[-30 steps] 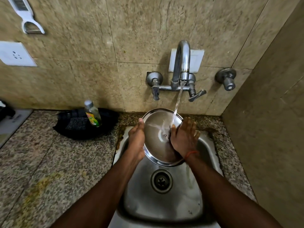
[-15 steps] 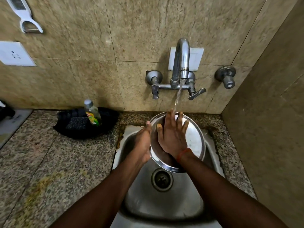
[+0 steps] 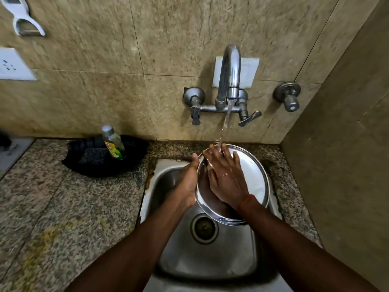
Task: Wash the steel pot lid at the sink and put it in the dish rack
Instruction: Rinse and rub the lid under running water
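Left hand [image 3: 187, 184] clamps steel pot lid [image 3: 250, 180] rim at 9 o'clock, right hand [image 3: 226, 180] flat, fingers spread, rubbing; keep lid tilted under faucet [image 3: 229, 74] stream.

Setting identified as a home kitchen. A small steel sink [image 3: 168, 180] is set into the right end of a speckled granite worktop [image 3: 63, 207], below a wall-mounted tap [image 3: 229, 81] on beige stone tiles [image 3: 105, 91]. A dish-soap bottle [image 3: 113, 143] and a scrub pad [image 3: 92, 158] are kept in a black tray [image 3: 134, 157] at the worktop's back edge; a peeler [image 3: 23, 20] is hung near a wall socket [image 3: 12, 65].
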